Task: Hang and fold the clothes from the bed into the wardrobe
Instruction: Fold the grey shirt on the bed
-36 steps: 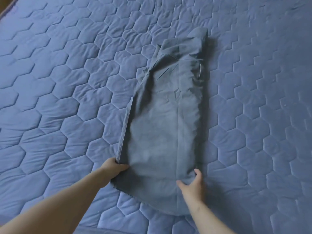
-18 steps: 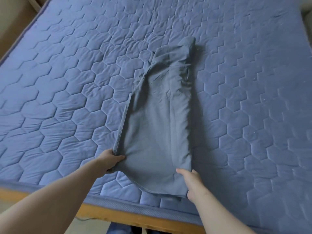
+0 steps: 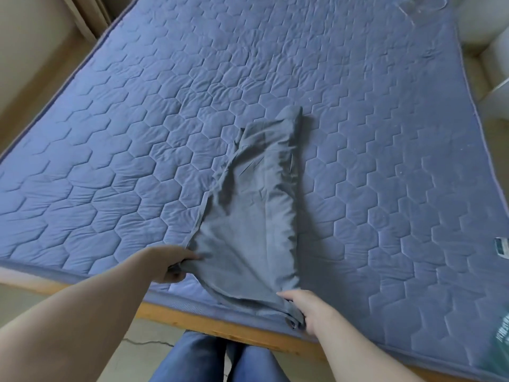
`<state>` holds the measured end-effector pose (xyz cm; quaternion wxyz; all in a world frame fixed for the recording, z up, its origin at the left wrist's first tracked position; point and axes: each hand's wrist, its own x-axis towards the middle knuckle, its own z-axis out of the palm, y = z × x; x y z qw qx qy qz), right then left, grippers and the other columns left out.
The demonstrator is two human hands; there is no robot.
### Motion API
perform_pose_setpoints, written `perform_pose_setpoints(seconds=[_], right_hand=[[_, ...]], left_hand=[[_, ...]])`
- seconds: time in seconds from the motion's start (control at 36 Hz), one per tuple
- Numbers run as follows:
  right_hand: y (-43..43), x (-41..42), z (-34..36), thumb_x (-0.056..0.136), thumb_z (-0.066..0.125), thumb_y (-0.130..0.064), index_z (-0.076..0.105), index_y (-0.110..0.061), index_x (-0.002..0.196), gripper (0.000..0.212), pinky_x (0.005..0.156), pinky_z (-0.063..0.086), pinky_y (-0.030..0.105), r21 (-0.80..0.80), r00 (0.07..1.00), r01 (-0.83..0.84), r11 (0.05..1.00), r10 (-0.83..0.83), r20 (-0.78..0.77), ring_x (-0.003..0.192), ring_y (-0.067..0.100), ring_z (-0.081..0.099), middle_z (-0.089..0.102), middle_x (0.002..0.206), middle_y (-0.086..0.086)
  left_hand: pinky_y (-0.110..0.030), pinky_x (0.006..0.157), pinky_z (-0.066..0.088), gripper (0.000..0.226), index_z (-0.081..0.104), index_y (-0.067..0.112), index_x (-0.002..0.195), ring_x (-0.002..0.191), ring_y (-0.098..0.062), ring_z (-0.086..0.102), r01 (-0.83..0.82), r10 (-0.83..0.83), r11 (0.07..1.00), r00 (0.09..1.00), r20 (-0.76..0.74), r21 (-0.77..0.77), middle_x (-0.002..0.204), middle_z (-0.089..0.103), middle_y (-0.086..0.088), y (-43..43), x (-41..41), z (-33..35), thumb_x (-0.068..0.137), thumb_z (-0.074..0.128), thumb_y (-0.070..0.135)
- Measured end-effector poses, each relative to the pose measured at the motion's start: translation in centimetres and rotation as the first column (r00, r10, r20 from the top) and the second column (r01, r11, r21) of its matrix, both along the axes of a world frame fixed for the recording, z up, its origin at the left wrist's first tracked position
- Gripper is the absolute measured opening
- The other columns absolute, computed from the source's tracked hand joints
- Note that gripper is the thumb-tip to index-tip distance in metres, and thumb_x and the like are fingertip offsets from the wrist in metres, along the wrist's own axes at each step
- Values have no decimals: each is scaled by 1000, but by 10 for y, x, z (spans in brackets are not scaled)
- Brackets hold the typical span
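A grey garment (image 3: pixel 256 213), folded lengthwise into a long strip, lies on the blue quilted mattress (image 3: pixel 137 150) and reaches to its near edge. My left hand (image 3: pixel 172 264) grips the garment's near left corner, the cloth bunched in its fingers. My right hand (image 3: pixel 305 310) pinches the near right corner at the mattress edge. The near hem is lifted slightly off the bed. The far end of the garment is rolled and rumpled. No wardrobe is in view.
The wooden bed frame (image 3: pixel 220 330) runs along the near edge, with my legs in blue jeans (image 3: pixel 220 362) below it. Beige floor lies to the left. White objects (image 3: pixel 490 59) stand beyond the right side. A small packet (image 3: pixel 501 245) lies at the mattress's right edge.
Both hands have drawn the garment's near end toward the mattress edge. The view has pulled back, so the bed frame, floor and my legs now show.
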<state>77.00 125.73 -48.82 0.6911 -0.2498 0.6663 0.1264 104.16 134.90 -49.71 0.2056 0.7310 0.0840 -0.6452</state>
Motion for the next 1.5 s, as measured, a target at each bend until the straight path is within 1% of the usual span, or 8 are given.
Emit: perform_pose_setpoints(seconds=[0.42,0.47,0.53,0.64,0.78,0.94,1.25,1.5], right_hand=[[-214,97,43,93,49,-26,60,-13,80,22,34,41,14,-216,836,486,847,-379,397,40,14,60,65,53,0],[-245,116,44,93,48,-40,61,-20,91,24,50,47,19,-267,803,521,811,-359,475,63,14,63,67,78,-1],[-270,129,37,91,39,-58,52,-28,124,46,81,43,31,-341,796,511,789,-284,534,105,19,57,58,120,-2],[-290,140,0,92,30,-60,14,-40,147,60,108,21,39,-594,899,348,726,-77,432,141,16,22,17,155,-15],[-281,133,-70,90,59,-35,9,-35,149,78,104,23,28,-676,978,137,724,8,208,140,13,25,14,156,-7],[-259,127,-130,84,69,-24,4,-19,151,94,114,23,35,-539,999,24,842,1,45,139,20,28,23,155,1],[-239,116,-162,89,58,-3,57,3,110,22,97,43,35,-477,987,-152,866,107,-122,109,28,57,62,117,16],[-133,51,-157,82,63,9,56,10,107,26,71,52,37,16,956,-289,957,289,-57,79,29,63,65,94,22]], left_hand=[[-14,39,45,21,50,12,74,52,-9,53,-464,442,761,882,-161,-453,64,51,-3,-226,59,71,95,50,13],[-22,49,53,17,54,13,94,61,-13,64,-547,495,620,829,-260,-563,79,61,-4,-257,67,76,98,45,27],[-41,81,54,46,41,23,133,103,-24,62,-575,448,499,811,-375,-648,117,55,-6,-281,77,70,97,35,51],[-49,107,29,62,17,36,147,137,-25,34,-384,406,587,901,-152,-713,152,28,2,-302,91,32,92,30,62],[-33,108,26,69,13,19,150,139,-20,27,170,122,828,875,468,-534,155,21,-3,-287,90,-59,94,52,34],[-37,109,29,83,27,7,143,132,-28,34,421,-203,885,733,650,-198,144,33,-14,-264,87,-136,77,75,23],[-24,79,34,46,52,7,124,107,-26,52,545,-391,833,700,598,-93,118,58,-12,-235,85,-152,83,68,17],[-38,93,50,50,56,7,121,108,-26,60,630,-628,777,776,51,-19,119,62,-13,-124,60,-141,75,75,15]])
